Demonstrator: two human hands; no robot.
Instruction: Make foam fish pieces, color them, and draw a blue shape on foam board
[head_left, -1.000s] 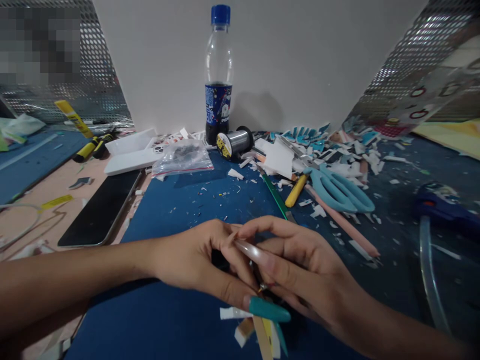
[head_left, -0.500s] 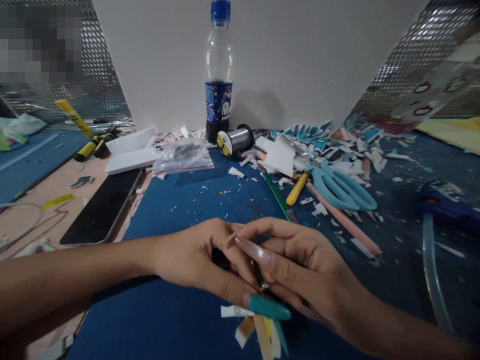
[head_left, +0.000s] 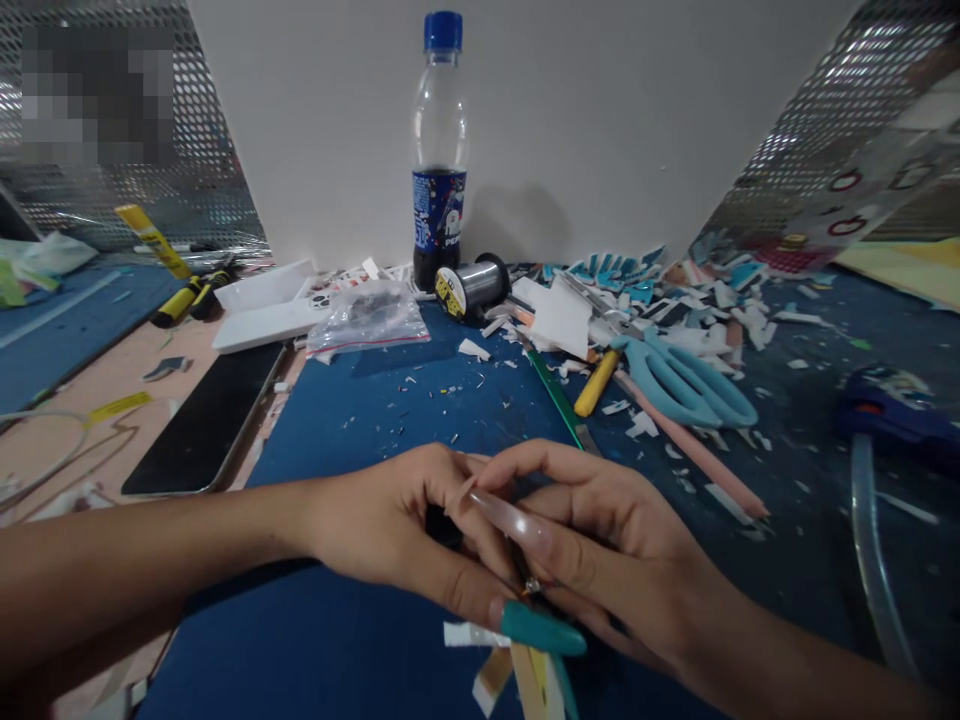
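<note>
In the head view my left hand (head_left: 420, 535), with a long teal thumbnail, reaches in from the left, its fingers curled. My right hand (head_left: 630, 560), with long pale nails, meets it, thumb and index tip closed together against the left fingers. What the hands hold between them is mostly hidden; only a dark sliver and a small shiny stone, perhaps a ring, show. Below the left thumb stick out short white, tan and yellow strips (head_left: 529, 680); whether they are held or lie on the blue mat (head_left: 337, 640) I cannot tell.
Beyond the hands lie a green craft knife (head_left: 553, 390), light-blue scissors (head_left: 686, 385), a wire spool (head_left: 474, 287) and heaped scraps (head_left: 720, 310). A cola bottle (head_left: 440, 200) stands behind. A phone (head_left: 206, 420) is at left, a blue glue gun (head_left: 900, 410) at right.
The whole view has shifted slightly, so everything sits a little lower in the picture. Both hands keep nearly the same pose, fingers still together.
</note>
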